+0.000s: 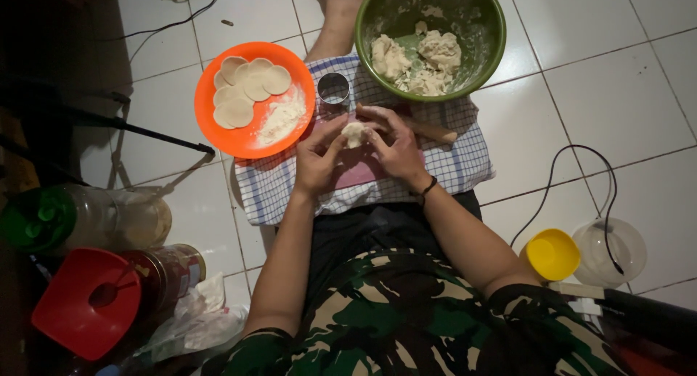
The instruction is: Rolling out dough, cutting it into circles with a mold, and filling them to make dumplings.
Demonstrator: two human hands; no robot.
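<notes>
A small lump of pale dough (355, 133) sits between my two hands, above a pink board (357, 170) on a checked cloth (457, 165). My left hand (318, 158) pinches it from the left and my right hand (394, 145) cups it from the right. A green bowl (479, 49) with more dough (417, 56) stands just beyond. An orange plate (218, 140) to the left holds several flat dough rounds (247, 86) and a heap of flour (283, 118). A metal ring cutter (333, 90) stands between plate and bowl. A wooden rolling pin (434, 133) lies partly hidden behind my right hand.
My foot (337, 13) stretches out beside the bowl on the white tiled floor. At left lie a green-capped jar (87, 216), a red-lidded jar (163, 271) and a red funnel (83, 303). At right stand a yellow cup (552, 254), a clear container (610, 251) and a black cable (581, 180).
</notes>
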